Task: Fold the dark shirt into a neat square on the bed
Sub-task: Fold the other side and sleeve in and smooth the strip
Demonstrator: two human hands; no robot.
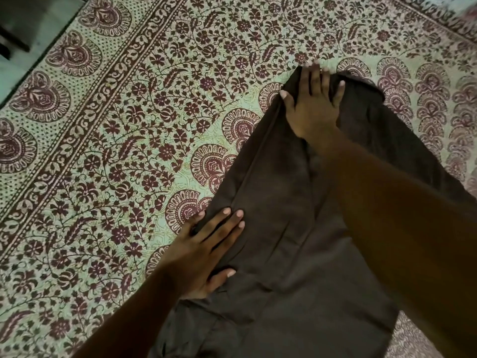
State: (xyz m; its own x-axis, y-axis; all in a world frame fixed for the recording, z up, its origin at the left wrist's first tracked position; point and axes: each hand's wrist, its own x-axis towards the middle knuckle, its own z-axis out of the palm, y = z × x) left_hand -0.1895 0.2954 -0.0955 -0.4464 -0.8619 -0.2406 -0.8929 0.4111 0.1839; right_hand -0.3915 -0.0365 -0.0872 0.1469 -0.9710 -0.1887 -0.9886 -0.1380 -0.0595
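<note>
Flat beneath both hands — left hand (206,251), right hand (313,104) — dark shirt (296,254).

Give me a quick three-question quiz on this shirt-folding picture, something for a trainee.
1. True or false: the left hand is curled into a fist.
2. Which hand presses the far end of the dark shirt? A) left B) right
3. Fill in: the shirt lies on a floral-printed ____.

Key: 1 false, its fingers lie straight on the shirt's edge. 2 B, the right hand. 3 bedspread.
</note>
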